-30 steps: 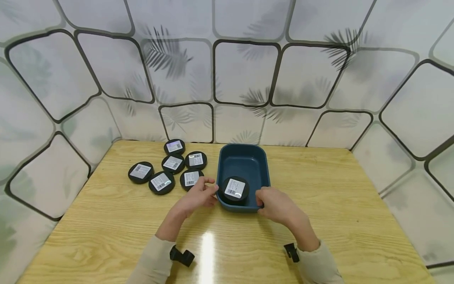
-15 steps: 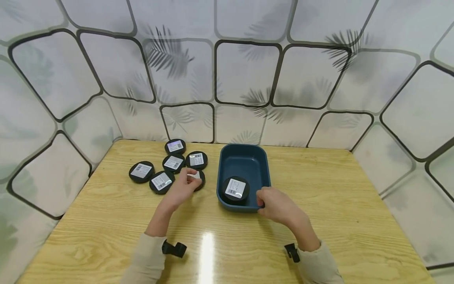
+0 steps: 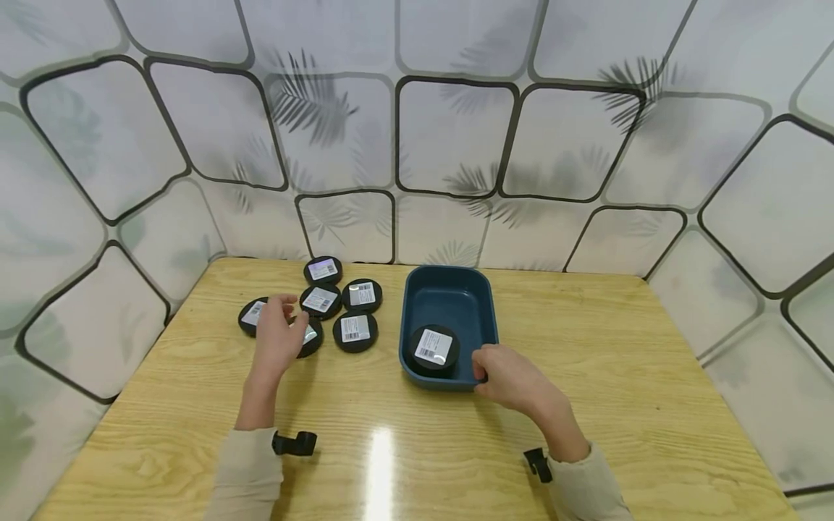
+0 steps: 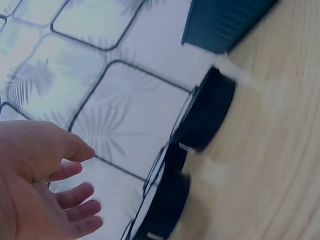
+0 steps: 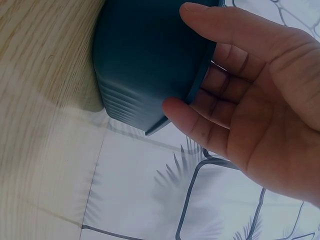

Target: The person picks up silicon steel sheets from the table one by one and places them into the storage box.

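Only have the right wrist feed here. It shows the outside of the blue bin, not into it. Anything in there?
Observer: Yes, one black disc with a white label, at the near left of the blue bin.

Operator: Any more outside?

Observer: Six more black discs lie on the table, left of the bin.

Operator: And the other hand, is it carrying one?

Observer: Not that I can see. In the left wrist view, the left hand has its thumb and fingers apart with nothing between them.
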Demonstrator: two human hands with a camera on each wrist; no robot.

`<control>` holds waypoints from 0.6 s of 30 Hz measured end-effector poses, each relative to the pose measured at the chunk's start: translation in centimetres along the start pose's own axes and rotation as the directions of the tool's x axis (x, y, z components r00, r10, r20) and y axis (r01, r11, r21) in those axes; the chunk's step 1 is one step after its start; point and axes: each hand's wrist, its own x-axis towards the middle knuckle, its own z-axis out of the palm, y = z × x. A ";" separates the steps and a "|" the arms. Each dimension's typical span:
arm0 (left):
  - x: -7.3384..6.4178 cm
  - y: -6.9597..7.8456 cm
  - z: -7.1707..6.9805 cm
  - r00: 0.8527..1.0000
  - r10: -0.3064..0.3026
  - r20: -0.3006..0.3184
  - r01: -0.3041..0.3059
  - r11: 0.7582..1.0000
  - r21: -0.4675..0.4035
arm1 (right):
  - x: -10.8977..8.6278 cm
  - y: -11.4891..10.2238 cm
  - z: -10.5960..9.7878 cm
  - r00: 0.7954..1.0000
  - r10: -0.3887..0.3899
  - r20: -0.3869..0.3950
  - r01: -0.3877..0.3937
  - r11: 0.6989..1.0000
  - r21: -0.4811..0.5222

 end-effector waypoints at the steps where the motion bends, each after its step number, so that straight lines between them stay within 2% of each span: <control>1: 0.0 -0.3 -0.3 1.000 0.000 -0.025 0.001 1.000 0.027 | 0.0 0.0 0.0 1.000 0.000 0.001 0.000 1.000 0.000; 3: 0.0 -1.0 -0.8 0.998 -0.019 -0.057 0.024 0.996 0.090 | 0.0 0.0 0.0 1.000 0.000 0.002 0.000 1.000 -0.002; 5: 0.0 -1.6 -1.3 0.997 -0.057 -0.061 0.066 0.986 0.154 | 0.0 0.0 0.1 1.000 0.000 0.001 0.000 1.000 -0.004; 8: -0.1 -2.5 -1.9 0.989 -0.148 -0.021 0.149 0.955 0.258 | 0.0 0.0 0.1 1.000 -0.003 -0.003 0.003 1.000 -0.006; 11: -0.3 -3.2 -2.3 0.973 -0.228 0.030 0.206 0.922 0.328 | 0.0 0.1 0.1 1.000 -0.006 -0.006 0.006 1.000 -0.009; 14: -0.5 -3.6 -2.6 0.958 -0.277 0.070 0.236 0.906 0.350 | 0.0 0.0 0.1 1.000 -0.008 -0.007 0.008 1.000 -0.013; 18: -0.5 -3.6 -3.0 0.945 -0.304 0.125 0.241 0.900 0.362 | 0.0 0.0 0.2 1.000 -0.008 -0.010 0.008 1.000 -0.011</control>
